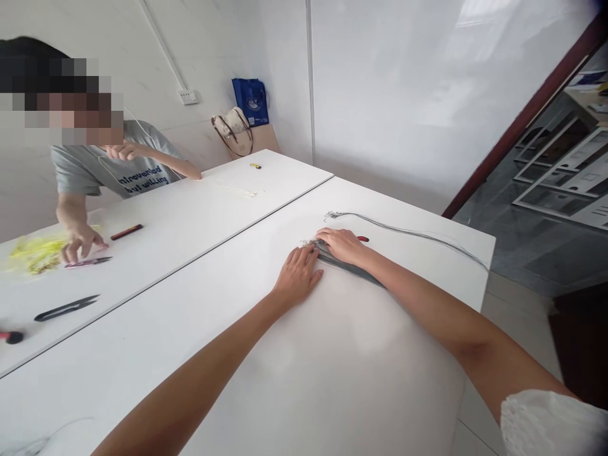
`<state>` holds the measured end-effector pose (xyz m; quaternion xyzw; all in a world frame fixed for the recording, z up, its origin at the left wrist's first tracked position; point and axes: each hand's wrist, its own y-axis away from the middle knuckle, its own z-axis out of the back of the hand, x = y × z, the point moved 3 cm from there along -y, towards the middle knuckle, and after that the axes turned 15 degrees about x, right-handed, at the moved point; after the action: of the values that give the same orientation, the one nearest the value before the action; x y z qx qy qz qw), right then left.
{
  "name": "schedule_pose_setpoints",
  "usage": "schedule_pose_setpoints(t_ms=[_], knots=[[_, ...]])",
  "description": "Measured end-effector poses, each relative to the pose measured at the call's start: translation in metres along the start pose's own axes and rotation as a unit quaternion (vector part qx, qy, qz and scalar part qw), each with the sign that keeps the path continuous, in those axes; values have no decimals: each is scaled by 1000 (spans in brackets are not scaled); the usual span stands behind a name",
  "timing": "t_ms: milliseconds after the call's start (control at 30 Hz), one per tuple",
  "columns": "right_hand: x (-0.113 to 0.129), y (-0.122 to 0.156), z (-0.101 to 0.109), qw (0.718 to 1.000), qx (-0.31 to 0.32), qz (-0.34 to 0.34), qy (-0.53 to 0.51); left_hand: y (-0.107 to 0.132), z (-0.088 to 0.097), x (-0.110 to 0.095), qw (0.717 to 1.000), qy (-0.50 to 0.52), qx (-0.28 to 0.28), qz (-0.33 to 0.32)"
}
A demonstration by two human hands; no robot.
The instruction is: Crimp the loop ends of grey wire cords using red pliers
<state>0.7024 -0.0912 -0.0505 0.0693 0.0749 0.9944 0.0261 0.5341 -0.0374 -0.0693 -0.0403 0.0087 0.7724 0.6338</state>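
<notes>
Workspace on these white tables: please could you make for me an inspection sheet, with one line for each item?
surface: two white tables joined edge to edge
job's things: bundle of dark grey strands; long strand trailing across the table; small red object
clutter: on the other table, yellow fibres, black snips, pink snips, marker
hands: left hand flat at the bundle; right hand flat on it
cables: thin white cord at a co-worker's chest
surroundings: co-worker across the tables; blue bag; wall socket
</notes>
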Motion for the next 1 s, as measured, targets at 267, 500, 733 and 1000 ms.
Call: schedule_pose_setpoints(t_ms=[267,500,733,1000], knots=[[4,5,0,1000,12,-16,7,-1,-1,0,1000,-11,-2,24],[4,7,3,999,-9,-34,9,1,2,0,999,-10,-22,40],[9,-3,0,1000,15,7,16,0,3,1,997,-23,-13,66],[9,11,8,998,5,-53,23,5,-2,4,997,-2,2,71]])
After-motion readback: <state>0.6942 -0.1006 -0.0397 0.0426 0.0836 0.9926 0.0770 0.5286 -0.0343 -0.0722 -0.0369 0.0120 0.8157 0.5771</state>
